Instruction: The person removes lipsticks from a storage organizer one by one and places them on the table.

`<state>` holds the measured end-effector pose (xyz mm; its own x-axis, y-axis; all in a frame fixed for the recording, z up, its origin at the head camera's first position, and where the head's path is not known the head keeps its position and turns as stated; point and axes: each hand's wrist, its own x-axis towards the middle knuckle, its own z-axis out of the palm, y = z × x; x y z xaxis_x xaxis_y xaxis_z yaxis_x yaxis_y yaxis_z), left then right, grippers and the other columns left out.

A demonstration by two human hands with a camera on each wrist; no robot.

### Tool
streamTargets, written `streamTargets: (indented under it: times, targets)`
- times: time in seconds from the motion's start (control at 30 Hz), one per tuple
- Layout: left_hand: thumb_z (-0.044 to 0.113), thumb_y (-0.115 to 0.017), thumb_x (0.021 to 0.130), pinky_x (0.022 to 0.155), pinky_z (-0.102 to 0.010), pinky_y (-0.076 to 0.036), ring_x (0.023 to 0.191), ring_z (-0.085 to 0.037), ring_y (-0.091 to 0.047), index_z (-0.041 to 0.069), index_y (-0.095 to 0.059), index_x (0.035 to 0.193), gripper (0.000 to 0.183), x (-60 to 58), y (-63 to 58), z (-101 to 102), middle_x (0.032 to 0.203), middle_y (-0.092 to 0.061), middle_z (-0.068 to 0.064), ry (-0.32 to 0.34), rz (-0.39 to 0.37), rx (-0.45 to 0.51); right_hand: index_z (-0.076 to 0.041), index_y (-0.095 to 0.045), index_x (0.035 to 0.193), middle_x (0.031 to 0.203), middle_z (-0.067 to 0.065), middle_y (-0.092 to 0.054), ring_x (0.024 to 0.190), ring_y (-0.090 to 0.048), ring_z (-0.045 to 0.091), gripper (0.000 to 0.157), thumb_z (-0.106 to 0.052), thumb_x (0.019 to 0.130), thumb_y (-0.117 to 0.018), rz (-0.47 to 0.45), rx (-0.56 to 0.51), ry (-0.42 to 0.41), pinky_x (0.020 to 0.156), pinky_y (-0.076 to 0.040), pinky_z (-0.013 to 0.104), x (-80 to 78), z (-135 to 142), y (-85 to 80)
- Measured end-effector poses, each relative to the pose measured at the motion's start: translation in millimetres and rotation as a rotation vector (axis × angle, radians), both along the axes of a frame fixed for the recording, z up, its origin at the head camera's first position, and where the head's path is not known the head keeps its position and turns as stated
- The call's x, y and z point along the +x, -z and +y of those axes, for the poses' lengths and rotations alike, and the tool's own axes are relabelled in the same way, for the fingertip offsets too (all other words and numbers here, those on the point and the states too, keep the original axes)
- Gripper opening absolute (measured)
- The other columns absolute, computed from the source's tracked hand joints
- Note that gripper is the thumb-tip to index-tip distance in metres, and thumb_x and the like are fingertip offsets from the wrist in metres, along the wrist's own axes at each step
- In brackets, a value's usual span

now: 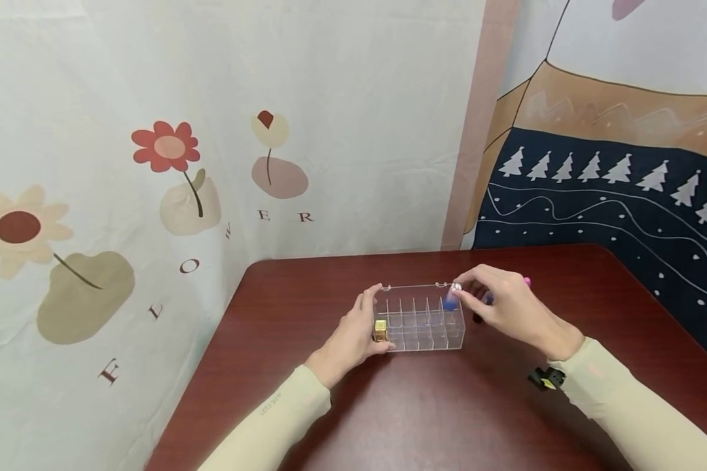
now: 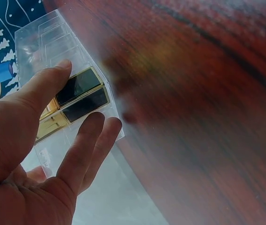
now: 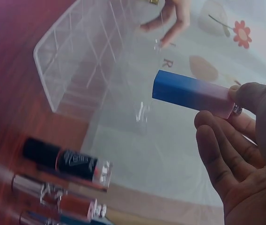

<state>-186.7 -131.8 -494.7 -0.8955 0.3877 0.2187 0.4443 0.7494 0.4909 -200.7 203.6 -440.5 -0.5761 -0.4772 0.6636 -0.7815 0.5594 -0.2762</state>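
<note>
A clear divided lipstick organizer (image 1: 426, 340) stands on the table, its hinged lid raised at the back. My left hand (image 1: 350, 333) holds its left end, thumb at the front and fingertips at the upper back corner. Gold-and-black lipsticks (image 2: 84, 98) fill compartments at that end, close to the left thumb. My right hand (image 1: 503, 304) pinches a blue-to-pink lipstick (image 3: 189, 91) by its pink end, between thumb and fingers. Its blue end points down over the organizer's right back compartments in the head view.
Right of the organizer, partly behind the right hand, several cosmetic tubes lie on the red-brown table (image 1: 448, 418). Among them are a black tube (image 3: 44, 152) and a silver-capped tube (image 3: 77, 206). A flower-print curtain (image 1: 359, 131) hangs behind the table.
</note>
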Motion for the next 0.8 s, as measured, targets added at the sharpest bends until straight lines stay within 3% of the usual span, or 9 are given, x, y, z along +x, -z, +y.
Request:
streamTargets:
  times: [0.17, 0.5, 0.8]
  targets:
    - [0.019, -0.108, 0.085, 0.098, -0.064, -0.067, 0.099, -0.042, -0.079, 0.004, -0.027, 0.176, 0.123, 0.8, -2.3, 0, 0.16, -0.06, -0.03, -0.001, 0.001, -0.004, -0.011, -0.082, 0.12, 0.102, -0.005, -0.081, 0.081, -0.07, 0.002, 0.039, 0.001, 0.087, -0.1, 0.022, -0.016, 0.035, 0.074, -0.059, 0.011, -0.7, 13, -6.2]
    - [0.018, -0.108, 0.085, 0.094, -0.055, -0.07, 0.078, -0.033, -0.073, 0.004, -0.027, 0.176, 0.123, 0.3, -1.9, 0, 0.16, -0.06, -0.03, -0.001, -0.002, -0.005, -0.008, -0.082, 0.119, 0.102, 0.001, -0.083, 0.079, -0.07, 0.004, 0.038, 0.002, 0.087, -0.1, 0.051, -0.006, 0.122, 0.074, -0.06, 0.011, -2.2, 33, -13.0]
    - [0.018, -0.108, 0.084, 0.094, -0.058, -0.069, 0.085, -0.037, -0.076, 0.003, -0.027, 0.176, 0.123, 0.2, 0.7, 0, 0.16, -0.06, -0.03, 0.003, 0.001, -0.001, -0.009, -0.084, 0.116, 0.098, 0.003, -0.083, 0.078, -0.067, 0.005, 0.038, 0.0, 0.084, -0.102, 0.071, -0.013, 0.184, 0.073, -0.054, 0.004, -4.7, 51, -15.3]
